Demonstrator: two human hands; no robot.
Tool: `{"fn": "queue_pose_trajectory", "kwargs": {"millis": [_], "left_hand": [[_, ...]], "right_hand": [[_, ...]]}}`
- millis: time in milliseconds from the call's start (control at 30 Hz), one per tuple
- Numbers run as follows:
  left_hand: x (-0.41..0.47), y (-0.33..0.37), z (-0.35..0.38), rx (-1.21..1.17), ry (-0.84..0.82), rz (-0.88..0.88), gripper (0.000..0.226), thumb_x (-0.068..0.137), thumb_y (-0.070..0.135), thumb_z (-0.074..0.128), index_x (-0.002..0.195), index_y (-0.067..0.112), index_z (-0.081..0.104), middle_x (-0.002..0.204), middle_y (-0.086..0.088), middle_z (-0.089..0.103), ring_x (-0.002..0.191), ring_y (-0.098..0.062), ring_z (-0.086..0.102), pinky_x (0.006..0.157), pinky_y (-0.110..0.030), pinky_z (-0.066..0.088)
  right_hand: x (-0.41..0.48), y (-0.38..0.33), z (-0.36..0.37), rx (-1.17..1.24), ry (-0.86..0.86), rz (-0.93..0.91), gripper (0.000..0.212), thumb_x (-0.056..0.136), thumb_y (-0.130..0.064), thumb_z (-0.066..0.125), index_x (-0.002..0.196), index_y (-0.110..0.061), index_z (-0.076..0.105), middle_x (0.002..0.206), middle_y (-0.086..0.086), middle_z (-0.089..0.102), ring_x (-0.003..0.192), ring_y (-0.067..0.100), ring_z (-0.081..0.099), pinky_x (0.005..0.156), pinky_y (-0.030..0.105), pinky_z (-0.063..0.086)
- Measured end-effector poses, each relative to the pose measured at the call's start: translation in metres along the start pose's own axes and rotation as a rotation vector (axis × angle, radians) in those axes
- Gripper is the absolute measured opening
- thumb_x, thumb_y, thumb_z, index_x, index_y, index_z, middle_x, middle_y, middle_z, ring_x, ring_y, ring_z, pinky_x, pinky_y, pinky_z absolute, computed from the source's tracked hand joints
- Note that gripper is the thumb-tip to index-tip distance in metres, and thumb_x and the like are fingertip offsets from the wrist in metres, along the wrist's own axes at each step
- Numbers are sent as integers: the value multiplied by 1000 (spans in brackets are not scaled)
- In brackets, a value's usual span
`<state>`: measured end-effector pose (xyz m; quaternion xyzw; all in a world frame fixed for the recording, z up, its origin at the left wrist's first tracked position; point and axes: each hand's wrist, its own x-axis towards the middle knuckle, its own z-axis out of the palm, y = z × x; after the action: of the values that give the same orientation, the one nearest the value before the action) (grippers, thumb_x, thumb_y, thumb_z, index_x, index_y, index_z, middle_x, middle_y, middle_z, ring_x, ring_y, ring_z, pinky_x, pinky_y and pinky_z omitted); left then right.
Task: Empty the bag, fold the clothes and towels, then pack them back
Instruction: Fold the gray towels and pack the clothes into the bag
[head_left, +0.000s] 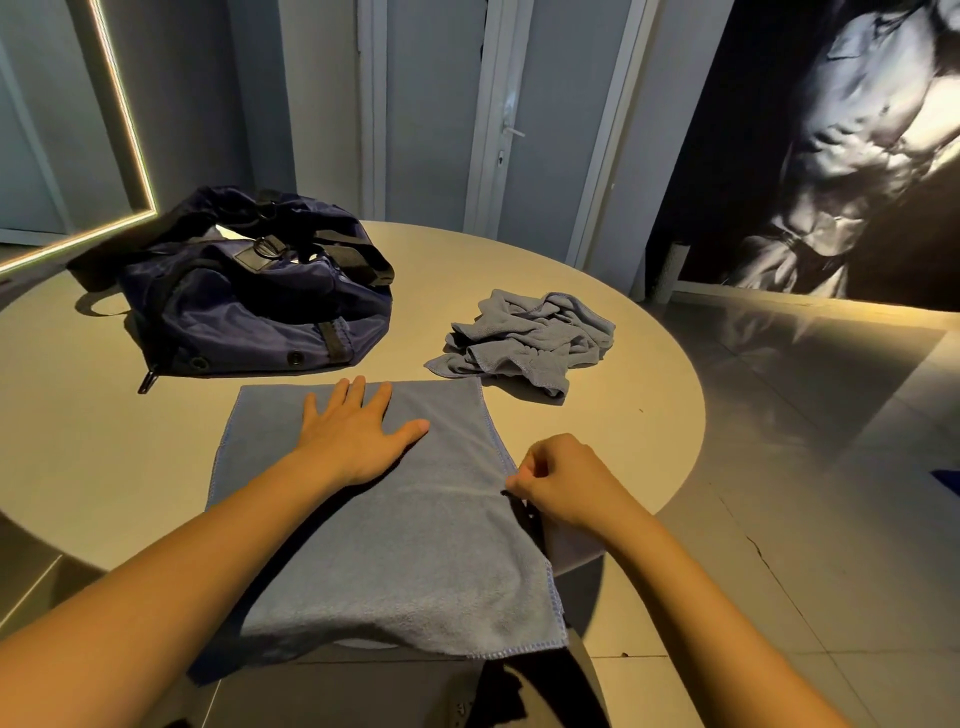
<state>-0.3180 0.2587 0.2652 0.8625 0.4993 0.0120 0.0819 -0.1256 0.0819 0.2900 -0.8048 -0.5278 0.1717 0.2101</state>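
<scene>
Folding is underway: the left hand (358, 431) presses flat, fingers spread, on the blue towel (415, 545) across the tabletop (104, 441); the right hand (563, 480) pinches its edge, probably ready to fold it over

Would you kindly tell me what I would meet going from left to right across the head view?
Glowing light-strip frame → dark blue fabric duffel bag → crumpled grey-blue towel → black-and-white wall mural. Left out for overlap: the spread grey-blue towel, left hand pressing it, right hand pinching its edge.
</scene>
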Motion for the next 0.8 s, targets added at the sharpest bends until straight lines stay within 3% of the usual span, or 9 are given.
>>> {"fn": "queue_pose_trajectory", "kwargs": {"millis": [67, 167, 300, 400, 467, 567, 633, 700, 800], "left_hand": [[-13, -5, -5, 31, -9, 25, 95, 87, 87, 14, 164, 32, 6, 172, -6, -6, 158, -25, -9, 125, -58, -3], [-32, -21, -7, 68, -11, -23, 92, 89, 85, 14, 164, 32, 8, 172, -8, -3, 158, -27, -7, 125, -58, -1], [-39, -53, -9, 71, -6, -88, 83, 94, 79, 15, 163, 32, 14, 171, -7, 7, 158, -28, 5, 124, -57, 7], [-31, -80, -13, 60, 133, -76, 67, 101, 66, 29, 155, 26, 38, 162, -6, 36, 147, -29, 34, 118, -52, 27], [-26, -95, -20, 67, 194, -63, 57, 102, 59, 39, 145, 24, 51, 148, -3, 53, 134, -29, 49, 108, -48, 40], [-17, -108, -27, 12, 230, -80, 53, 98, 56, 54, 138, 21, 58, 139, -5, 61, 123, -30, 57, 97, -44, 48], [-8, -114, -31, -74, 228, -106, 59, 94, 53, 63, 142, 19, 56, 143, -7, 59, 125, -30, 57, 100, -45, 50], [2, -119, -35, -160, 209, -124, 63, 90, 49, 72, 142, 17, 57, 141, -8, 61, 123, -30, 59, 101, -46, 52], [13, -123, -41, -327, 142, -185, 55, 81, 40, 83, 127, 17, 64, 121, -6, 66, 110, -29, 63, 95, -44, 54]], "right_hand": [[1, -2, 6, -41, -52, 43, 43, 87, -43, 75, 80, -1, 66, 78, 15, 69, 74, 30, 65, 68, 43, 53], [2, 0, 6, -168, -76, 110, 50, 87, -53, 71, 69, -13, 48, 66, 7, 52, 63, 26, 50, 60, 35, 39], [1, -3, 3, -121, -158, 102, 50, 92, -36, 70, 64, -13, 36, 64, 9, 32, 60, 22, 29, 60, 33, 25], [5, 5, -3, -87, -159, 149, 42, 93, -29, 69, 71, 0, 47, 71, 13, 40, 64, 22, 34, 61, 33, 30], [9, 10, -8, -171, -154, 187, 37, 94, -31, 65, 72, -7, 47, 70, 8, 46, 64, 22, 39, 60, 32, 33], [24, 6, -13, -251, -109, 184, 33, 93, -33, 63, 72, -13, 47, 70, 9, 51, 62, 23, 45, 60, 34, 40], [45, -4, -14, -259, 32, 108, 26, 91, -28, 61, 81, -4, 58, 79, 20, 61, 65, 27, 51, 64, 42, 51], [74, -17, -13, -286, 156, -44, 23, 93, -22, 60, 103, -2, 65, 101, 23, 67, 79, 33, 60, 73, 48, 54], [115, -39, -5, -365, 120, -262, 30, 100, -17, 56, 129, -11, 58, 127, 14, 56, 97, 39, 58, 75, 46, 50]]}}
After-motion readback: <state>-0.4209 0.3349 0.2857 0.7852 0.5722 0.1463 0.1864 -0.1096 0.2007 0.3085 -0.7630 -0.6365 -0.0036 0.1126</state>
